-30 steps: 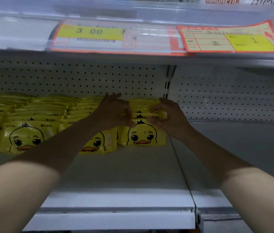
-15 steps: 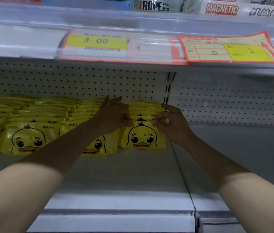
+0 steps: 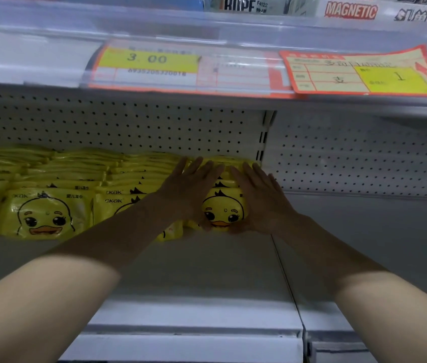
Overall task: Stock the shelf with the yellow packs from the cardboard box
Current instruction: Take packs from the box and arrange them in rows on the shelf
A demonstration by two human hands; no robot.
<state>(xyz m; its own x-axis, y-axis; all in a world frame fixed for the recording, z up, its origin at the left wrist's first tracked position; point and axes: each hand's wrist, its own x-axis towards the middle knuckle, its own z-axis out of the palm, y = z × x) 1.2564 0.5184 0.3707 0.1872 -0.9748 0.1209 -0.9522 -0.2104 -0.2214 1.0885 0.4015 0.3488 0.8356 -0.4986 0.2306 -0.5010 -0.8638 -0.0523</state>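
Head view: we're squaring up the right-end stack of yellow packs (image 3: pixel 223 214) on the shelf (image 3: pixel 207 271). Our left hand (image 3: pixel 192 191) and right hand (image 3: pixel 263 199) are both flat, fingers straight and close together, gripping nothing. The palms press in on the stack from either side. The front pack's duck face shows in the gap between the palms. Thumbs seem to sit by its lower edge; can't tell if they tuck under.

Doing it well, our read:
- Push evenly from both sides so the stack doesn't fan out or slide.
- Go light on top. The packs look soft and slick, so the upper ones will likely skate if we lean on them.
- Line the front face up with the neighbouring row (image 3: pixel 44 213) on the left, and keep the right side short of the upright post (image 3: pixel 262 142).
- Lift off straight, no drag.

Position: the stack sits between the hands, touching both. The left fingers (image 3: pixel 198 170) lie over its top-left and overlap the next row too. The right fingers (image 3: pixel 250 172) run along its top-right, tips toward the pegboard back (image 3: pixel 128 127). The stack is at the right end of the filled section, just beside the post. No cardboard box in view, so we can't tell what's left to stock.
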